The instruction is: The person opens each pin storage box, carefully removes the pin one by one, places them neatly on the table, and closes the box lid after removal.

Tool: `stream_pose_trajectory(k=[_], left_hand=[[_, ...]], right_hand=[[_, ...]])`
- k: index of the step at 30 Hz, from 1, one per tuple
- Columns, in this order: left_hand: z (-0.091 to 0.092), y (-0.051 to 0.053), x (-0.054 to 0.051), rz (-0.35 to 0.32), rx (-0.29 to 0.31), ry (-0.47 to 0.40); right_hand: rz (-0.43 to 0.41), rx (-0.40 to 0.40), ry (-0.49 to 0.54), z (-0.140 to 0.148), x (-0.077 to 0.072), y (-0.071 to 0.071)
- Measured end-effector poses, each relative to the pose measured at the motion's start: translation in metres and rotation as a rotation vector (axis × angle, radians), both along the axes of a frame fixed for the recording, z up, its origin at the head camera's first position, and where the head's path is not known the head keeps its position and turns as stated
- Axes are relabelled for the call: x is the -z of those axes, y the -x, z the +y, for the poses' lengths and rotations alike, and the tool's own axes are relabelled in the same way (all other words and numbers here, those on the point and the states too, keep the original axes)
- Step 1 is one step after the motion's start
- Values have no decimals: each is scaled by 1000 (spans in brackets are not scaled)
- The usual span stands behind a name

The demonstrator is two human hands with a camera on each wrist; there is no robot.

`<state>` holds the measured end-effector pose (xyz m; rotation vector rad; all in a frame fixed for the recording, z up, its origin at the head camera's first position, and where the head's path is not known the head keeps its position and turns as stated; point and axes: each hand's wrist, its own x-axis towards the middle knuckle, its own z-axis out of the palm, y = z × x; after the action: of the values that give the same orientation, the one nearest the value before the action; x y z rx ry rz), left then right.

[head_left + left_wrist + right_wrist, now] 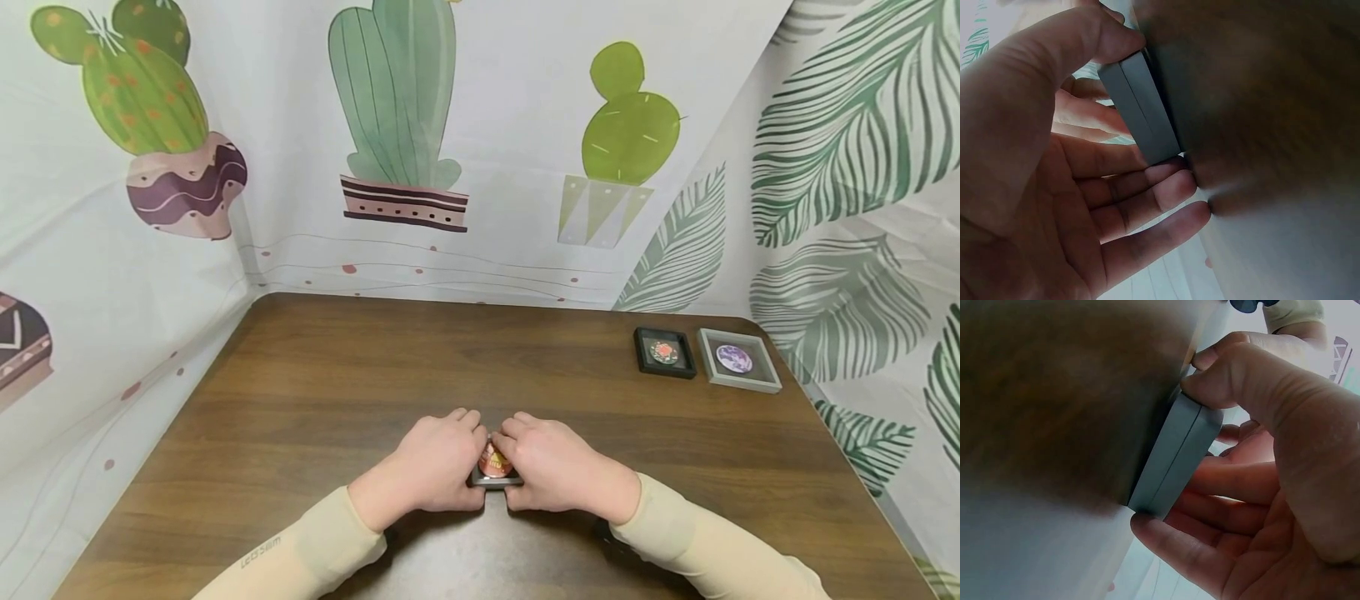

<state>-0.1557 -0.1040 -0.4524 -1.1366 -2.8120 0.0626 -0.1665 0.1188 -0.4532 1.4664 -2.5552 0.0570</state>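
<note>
Near the front middle of the table lies a small dark grey square display frame. A round red and yellow badge shows inside it, partly covered by fingers. My left hand grips the frame's left side, thumb at the near edge and fingers toward the far edge. On the opposite side, my right hand holds it the same way. The left wrist view shows the frame's grey side wall with a thin seam along it. A matching seamed side wall appears in the right wrist view.
At the back right of the brown wooden table stand a black square frame with a round badge and a grey frame with a purple one. Cloth walls printed with cacti and leaves border the table.
</note>
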Motion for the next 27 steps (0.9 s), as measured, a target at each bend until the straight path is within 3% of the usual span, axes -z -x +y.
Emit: stream_pose_trajectory(k=[27], left_hand=[[1, 1, 1, -31, -27, -17]], right_hand=[[-36, -11, 40, 3, -2, 2]])
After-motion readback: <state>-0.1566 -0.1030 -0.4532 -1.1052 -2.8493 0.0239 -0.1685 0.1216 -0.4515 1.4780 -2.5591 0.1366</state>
